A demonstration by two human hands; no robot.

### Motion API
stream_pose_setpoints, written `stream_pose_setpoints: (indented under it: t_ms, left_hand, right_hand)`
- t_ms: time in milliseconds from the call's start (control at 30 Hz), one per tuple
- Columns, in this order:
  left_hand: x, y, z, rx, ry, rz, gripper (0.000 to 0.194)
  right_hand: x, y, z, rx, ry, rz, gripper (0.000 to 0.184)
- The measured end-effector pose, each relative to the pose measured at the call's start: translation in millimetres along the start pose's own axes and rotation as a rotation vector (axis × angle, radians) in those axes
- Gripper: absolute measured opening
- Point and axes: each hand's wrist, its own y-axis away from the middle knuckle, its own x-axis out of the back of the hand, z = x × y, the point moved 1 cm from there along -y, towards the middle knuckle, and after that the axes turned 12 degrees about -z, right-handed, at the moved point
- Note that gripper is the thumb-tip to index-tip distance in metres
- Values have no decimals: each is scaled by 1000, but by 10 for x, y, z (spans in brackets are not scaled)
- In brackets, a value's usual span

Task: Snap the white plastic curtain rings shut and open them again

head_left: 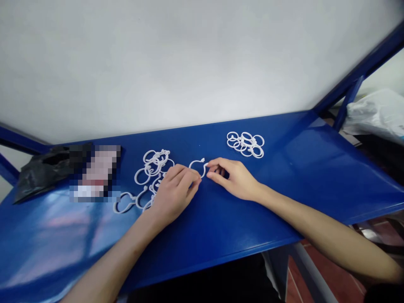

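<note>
A white plastic curtain ring (195, 162), its loop unfastened with a gap at the far right side, is held between my hands just above or on the blue table (240, 219). My left hand (178, 185) pinches the near side of this ring with thumb and fingertips. With thumb and fingers curled, my right hand (232, 174) grips the ring's right end near the gap. Close to my left hand lies a loose pile of similar rings (142, 176), several of them unfastened and partly hidden behind that hand. Beyond my right hand sits a smaller cluster of closed-looking rings (246, 143).
A black plastic bag (41, 172) lies at the table's left end, next to a blurred-out flat item (99, 168). A white wall panel (189, 67) rises behind the table. Blue frame bars (350, 101) and a clear plastic bag (377, 113) stand at the right.
</note>
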Motion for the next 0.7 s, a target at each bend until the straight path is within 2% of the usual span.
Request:
stream_pose_setpoints:
  t_ms: [100, 200, 367, 467, 533, 633, 700]
  left_hand:
    - [-37, 2, 42, -53, -13, -46, 18]
    - [-81, 15, 47, -84, -33, -85, 13]
    - [-89, 3, 61, -106, -14, -34, 10]
    - [-42, -21, 76, 37, -28, 116, 12]
    - [-14, -24, 72, 173, -16, 144, 11]
    - [-1, -10, 55, 297, 135, 18, 4]
    - [-5, 7, 49, 366, 261, -62, 7]
  right_hand:
    - [-58, 9, -30, -42, -127, -7, 10]
    - [-77, 15, -22, -63, -205, -35, 9]
    - [-93, 18, -10, -62, -191, -54, 13]
    - [-66, 23, -9, -18, -90, -9, 11]
    - [-49, 29, -6, 53, 14, 19, 11]
    - [-42, 41, -5, 190, 151, 53, 13]
    - [-48, 46, -7, 264, 206, 48, 14]
